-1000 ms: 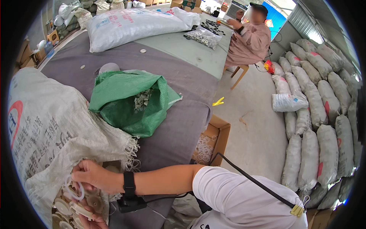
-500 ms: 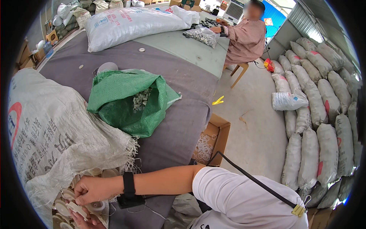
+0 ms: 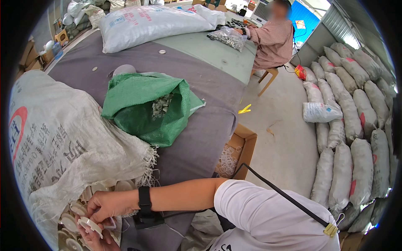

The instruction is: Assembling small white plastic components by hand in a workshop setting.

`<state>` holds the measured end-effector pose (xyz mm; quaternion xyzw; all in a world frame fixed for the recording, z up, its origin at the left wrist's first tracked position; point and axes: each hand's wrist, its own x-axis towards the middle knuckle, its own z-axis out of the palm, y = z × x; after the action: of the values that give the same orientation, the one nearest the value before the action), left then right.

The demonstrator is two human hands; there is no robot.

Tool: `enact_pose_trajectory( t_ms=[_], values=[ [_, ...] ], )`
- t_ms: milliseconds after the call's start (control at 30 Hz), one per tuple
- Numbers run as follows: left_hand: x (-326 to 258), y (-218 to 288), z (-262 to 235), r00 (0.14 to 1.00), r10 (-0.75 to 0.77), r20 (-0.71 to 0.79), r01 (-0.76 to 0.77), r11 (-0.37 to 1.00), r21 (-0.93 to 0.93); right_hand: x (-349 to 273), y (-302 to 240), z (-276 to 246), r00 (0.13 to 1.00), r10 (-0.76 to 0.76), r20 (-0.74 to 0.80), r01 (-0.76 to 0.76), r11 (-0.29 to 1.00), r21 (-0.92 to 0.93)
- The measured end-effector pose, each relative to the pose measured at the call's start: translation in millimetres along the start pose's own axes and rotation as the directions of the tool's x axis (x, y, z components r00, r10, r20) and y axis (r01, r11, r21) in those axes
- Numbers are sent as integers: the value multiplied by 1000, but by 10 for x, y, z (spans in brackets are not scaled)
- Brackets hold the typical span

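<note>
At the lower left, my left hand (image 3: 98, 242) holds a small white plastic disc-shaped part (image 3: 89, 226) by its edge, fingers closed on it. Just above, my right hand (image 3: 109, 206) reaches in from the right with fingers pinched against the upper side of that part; whatever lies between its fingertips is hidden. A thin white loop (image 3: 112, 224) shows beside the fingers. Both hands are over the mouth of a white woven sack (image 3: 63, 142), where several similar cream-white round parts (image 3: 70, 222) lie. A black band is around my right wrist.
An open green woven bag (image 3: 146, 108) with small pale pieces stands on the grey-covered table (image 3: 192, 154). Below its right edge, a cardboard box (image 3: 247, 150) holds clear rings. A full white sack (image 3: 155, 25) lies behind. A person (image 3: 272, 37) sits far right; stacked sacks (image 3: 360, 159) line the wall.
The white part has turned and shifted slightly to the right in my hands. The whole view has shifted a little; the sacks and bag stay in place.
</note>
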<state>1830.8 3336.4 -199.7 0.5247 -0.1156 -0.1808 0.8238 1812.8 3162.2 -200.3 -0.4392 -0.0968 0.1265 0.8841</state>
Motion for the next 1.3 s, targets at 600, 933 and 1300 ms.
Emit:
enact_pose_trajectory(
  t_ms=[600,933,1300],
  values=[
    [20,-47,95,986,15,-167,16,983,183,-25,-34,-41,991,-125,-56,113,978,-175],
    [-54,-8,127,971,-32,-236,45,998,50,-8,-60,11,982,-188,-33,140,826,-547],
    [58,99,78,991,-104,89,136,821,-554,-67,-177,4,979,-195,-63,59,562,-825]
  ],
)
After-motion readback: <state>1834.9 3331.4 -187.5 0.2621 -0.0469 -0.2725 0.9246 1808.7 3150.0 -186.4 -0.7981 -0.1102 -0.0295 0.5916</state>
